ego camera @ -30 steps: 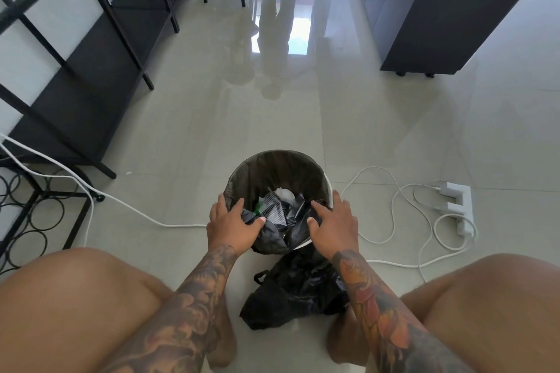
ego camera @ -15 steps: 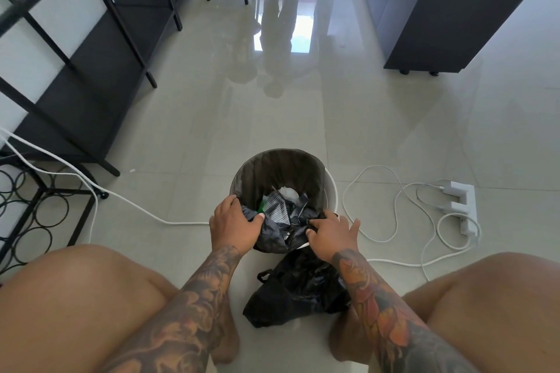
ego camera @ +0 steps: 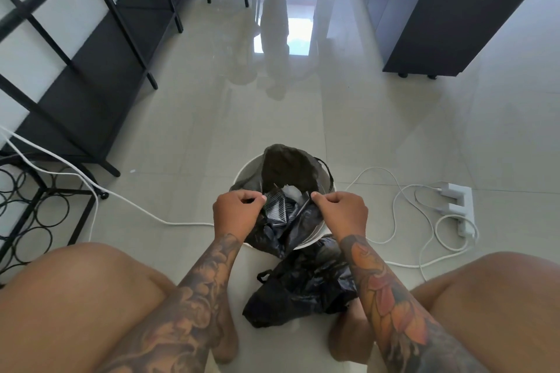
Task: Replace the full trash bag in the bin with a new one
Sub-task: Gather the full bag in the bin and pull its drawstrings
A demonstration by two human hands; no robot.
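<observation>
A small white bin (ego camera: 246, 169) stands on the floor between my knees. Inside it is a full black trash bag (ego camera: 288, 172) with packaging showing in its mouth. The bag's far edge has come off the rim and stands up loosely. My left hand (ego camera: 235, 213) pinches the bag's near left edge. My right hand (ego camera: 342, 212) pinches its near right edge. Both fists are closed on the plastic above the bin's front rim. A second crumpled black bag (ego camera: 303, 291) lies on the floor just in front of the bin, by my feet.
A white power strip (ego camera: 454, 206) with plugs and looping white cables (ego camera: 394, 215) lies right of the bin. Another white cable (ego camera: 130, 200) runs in from the left. A black metal shelf frame (ego camera: 100, 70) stands left, a dark cabinet (ego camera: 454, 9) far right, a stool at the back.
Both hands went from resting flat on the bin's front rim to pinching the bag's edges and lifting them. The bag has slipped off the rim, exposing the white bin.
</observation>
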